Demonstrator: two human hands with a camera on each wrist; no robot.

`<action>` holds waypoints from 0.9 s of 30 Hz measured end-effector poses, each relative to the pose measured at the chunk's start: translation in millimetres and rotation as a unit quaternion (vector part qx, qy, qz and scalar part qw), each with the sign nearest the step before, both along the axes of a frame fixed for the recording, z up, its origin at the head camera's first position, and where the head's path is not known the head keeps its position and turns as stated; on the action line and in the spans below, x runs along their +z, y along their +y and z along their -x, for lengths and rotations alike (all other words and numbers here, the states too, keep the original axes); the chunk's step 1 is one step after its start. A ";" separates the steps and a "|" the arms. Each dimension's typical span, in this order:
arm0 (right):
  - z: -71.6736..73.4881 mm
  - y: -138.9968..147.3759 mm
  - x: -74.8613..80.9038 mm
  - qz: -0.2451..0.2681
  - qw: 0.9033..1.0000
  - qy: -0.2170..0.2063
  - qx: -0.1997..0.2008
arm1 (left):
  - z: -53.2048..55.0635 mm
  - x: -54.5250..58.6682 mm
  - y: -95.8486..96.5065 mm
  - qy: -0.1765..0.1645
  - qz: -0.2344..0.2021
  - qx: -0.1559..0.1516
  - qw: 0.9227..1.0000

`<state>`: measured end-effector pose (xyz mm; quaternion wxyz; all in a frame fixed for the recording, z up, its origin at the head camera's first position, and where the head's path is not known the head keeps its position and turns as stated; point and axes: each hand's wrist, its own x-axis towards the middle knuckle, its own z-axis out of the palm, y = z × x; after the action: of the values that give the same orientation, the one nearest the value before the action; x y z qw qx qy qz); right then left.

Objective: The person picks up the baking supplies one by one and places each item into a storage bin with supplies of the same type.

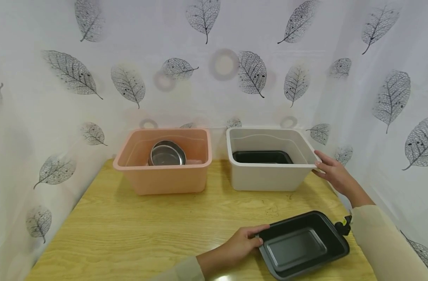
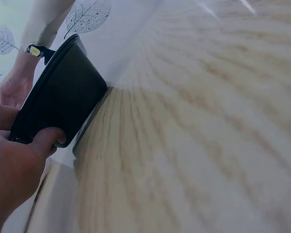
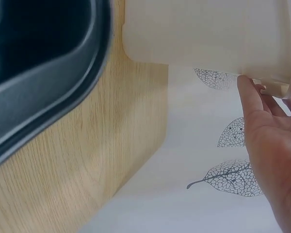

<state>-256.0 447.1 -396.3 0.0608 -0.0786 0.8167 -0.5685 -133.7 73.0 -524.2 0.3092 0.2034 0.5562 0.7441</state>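
Note:
My left hand (image 1: 236, 248) holds a dark rectangular baking pan (image 1: 326, 240) by its left end, thumb and fingers on opposite sides of the rim. In the left wrist view the pan (image 2: 63, 92) appears tilted beside the table surface, the left thumb pressed on its outer wall. My right hand (image 1: 335, 173) grips the right rim of a white plastic bin (image 1: 263, 177). From the right wrist, the fingers (image 3: 254, 99) show hooked under that rim. Inside the white bin lies another dark pan (image 1: 263, 157), its lower part hidden by the front wall.
A pink plastic bin (image 1: 166, 181) stands left of the white one, holding round metal pans (image 1: 167, 154). Both bins sit at the back of the wooden table (image 1: 136, 230), before a leaf-patterned white curtain (image 1: 186, 105). A black wrist strap (image 1: 344, 226) is by the right sleeve.

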 end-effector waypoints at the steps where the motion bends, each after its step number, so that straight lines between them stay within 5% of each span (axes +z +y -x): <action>1: 0.1 0.4 -0.3 0.000 1.000 0.002 0.000 | 0.9 0.8 -1.1 -0.009 -0.005 0.000 1.000; 7: -0.2 1.1 -0.3 -0.011 1.000 0.006 0.002 | 6.1 3.5 -7.4 -0.025 -0.016 0.001 1.000; 15: -0.6 0.5 0.3 -0.004 1.000 0.000 0.000 | 14.7 10.8 -19.4 -0.003 0.013 0.007 1.000; 27: -0.2 0.6 0.0 -0.013 1.000 0.000 -0.003 | 30.9 22.9 -46.8 0.083 0.101 -0.017 0.991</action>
<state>-255.8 447.7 -396.3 0.0602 -0.0753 0.8244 -0.5577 -164.6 26.2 -501.2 0.2937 0.2418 0.6490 0.6588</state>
